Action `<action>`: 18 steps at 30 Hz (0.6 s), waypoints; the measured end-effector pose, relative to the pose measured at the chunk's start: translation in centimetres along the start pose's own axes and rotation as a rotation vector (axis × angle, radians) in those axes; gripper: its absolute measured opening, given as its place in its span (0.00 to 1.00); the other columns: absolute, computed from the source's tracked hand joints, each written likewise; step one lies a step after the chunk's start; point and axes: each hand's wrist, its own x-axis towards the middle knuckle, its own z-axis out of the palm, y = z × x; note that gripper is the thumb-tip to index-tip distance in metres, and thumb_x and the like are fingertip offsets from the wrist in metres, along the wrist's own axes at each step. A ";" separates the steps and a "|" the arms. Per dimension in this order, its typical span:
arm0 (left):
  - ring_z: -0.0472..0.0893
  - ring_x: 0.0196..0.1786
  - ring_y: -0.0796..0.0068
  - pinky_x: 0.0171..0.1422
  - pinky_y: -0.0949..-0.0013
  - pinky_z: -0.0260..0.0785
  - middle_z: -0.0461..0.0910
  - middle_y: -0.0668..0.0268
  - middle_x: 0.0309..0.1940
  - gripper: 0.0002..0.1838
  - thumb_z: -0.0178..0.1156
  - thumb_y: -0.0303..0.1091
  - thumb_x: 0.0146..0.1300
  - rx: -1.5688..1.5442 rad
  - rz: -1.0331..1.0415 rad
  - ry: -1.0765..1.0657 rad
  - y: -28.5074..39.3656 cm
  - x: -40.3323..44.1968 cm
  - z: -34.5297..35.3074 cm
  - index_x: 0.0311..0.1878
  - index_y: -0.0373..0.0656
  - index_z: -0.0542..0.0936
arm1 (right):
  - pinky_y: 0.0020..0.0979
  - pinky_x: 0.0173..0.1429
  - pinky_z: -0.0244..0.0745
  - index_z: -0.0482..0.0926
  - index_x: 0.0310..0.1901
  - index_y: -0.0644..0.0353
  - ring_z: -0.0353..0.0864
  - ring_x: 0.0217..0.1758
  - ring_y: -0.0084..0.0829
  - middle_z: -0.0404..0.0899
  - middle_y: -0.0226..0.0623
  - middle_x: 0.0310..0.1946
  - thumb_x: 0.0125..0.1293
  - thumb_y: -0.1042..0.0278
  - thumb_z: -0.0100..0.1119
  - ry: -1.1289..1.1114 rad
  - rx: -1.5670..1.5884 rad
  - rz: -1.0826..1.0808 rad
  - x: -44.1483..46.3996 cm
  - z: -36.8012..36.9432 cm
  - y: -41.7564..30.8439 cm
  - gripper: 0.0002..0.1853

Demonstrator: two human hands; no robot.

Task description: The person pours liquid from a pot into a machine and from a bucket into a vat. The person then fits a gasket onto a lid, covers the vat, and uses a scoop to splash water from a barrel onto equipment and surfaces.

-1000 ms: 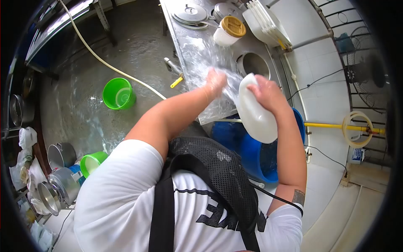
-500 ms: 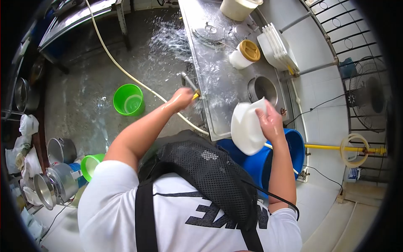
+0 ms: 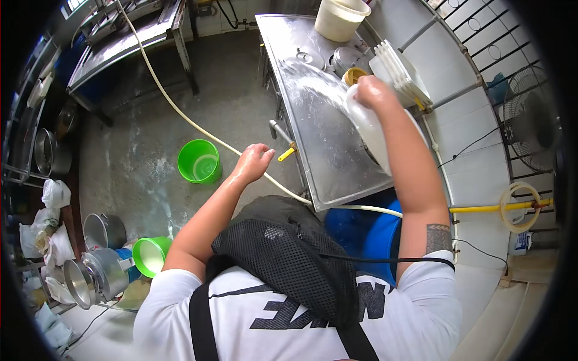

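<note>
My right hand (image 3: 374,93) grips the edge of a white plastic scoop-like container (image 3: 368,123), tilted over the steel table (image 3: 322,144). Water (image 3: 313,78) streams from it across the tabletop in a wide sheet. Off the table's left edge, my left hand (image 3: 256,161) hangs with nothing in it, thumb apart from the fingers. Close to it is a tap with a yellow lever (image 3: 287,153), which the hand does not touch. Behind my right hand, a tub with a brown lid (image 3: 354,75) is partly hidden. The container mostly covers a round metal pot.
A green bucket (image 3: 200,161) stands on the wet floor (image 3: 141,126). A pale hose (image 3: 174,108) crosses the floor and reaches past a blue barrel (image 3: 382,237). Pot lids (image 3: 310,57), a white bucket (image 3: 341,21) and stacked white trays (image 3: 400,72) occupy the table's far side.
My right hand has swung the white container forward over the table, throwing water out. My left hand has come off the yellow tap lever and moved slightly back.
</note>
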 end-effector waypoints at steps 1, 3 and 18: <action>0.83 0.56 0.47 0.62 0.52 0.74 0.85 0.46 0.49 0.22 0.58 0.48 0.73 0.007 0.007 0.001 0.3 -0.4 -0.1 0.51 0.36 0.85 | 0.48 0.58 0.81 0.87 0.47 0.64 0.88 0.53 0.52 0.87 0.55 0.49 0.67 0.53 0.69 -0.023 -0.019 0.013 -1.3 -1.9 0.8 0.20; 0.80 0.61 0.44 0.66 0.52 0.72 0.83 0.43 0.53 0.23 0.60 0.48 0.72 -0.007 -0.069 0.026 0.6 -1.6 -0.6 0.52 0.34 0.84 | 0.50 0.57 0.81 0.84 0.50 0.64 0.87 0.52 0.54 0.86 0.58 0.47 0.68 0.52 0.67 0.038 0.021 0.000 -3.8 -1.7 3.8 0.21; 0.86 0.49 0.47 0.57 0.52 0.76 0.87 0.45 0.43 0.24 0.62 0.51 0.69 0.147 -0.519 0.217 -5.3 -12.9 0.2 0.46 0.34 0.85 | 0.55 0.64 0.76 0.75 0.65 0.54 0.81 0.61 0.57 0.80 0.53 0.59 0.66 0.63 0.64 -0.213 0.052 0.765 -41.5 27.4 31.1 0.25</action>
